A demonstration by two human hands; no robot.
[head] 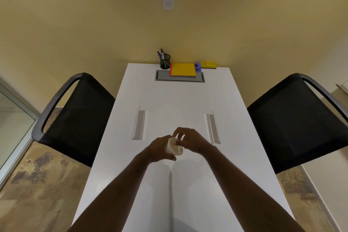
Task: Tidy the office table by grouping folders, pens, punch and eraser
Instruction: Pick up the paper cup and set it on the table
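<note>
Folders (183,69), pens (162,56), punch (197,67) sit grouped far; both hands, left hand (161,149) and right hand (190,140), grip a white object (175,149), likely needing placement there.

The person is showing two long bare arms, wearing no sleeves, rings or watch on the left hand (160,149) or right hand (190,140).

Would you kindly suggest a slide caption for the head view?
Both hands, left and right, hold a white cup above the table; folders and pens sit grouped far off.
</note>
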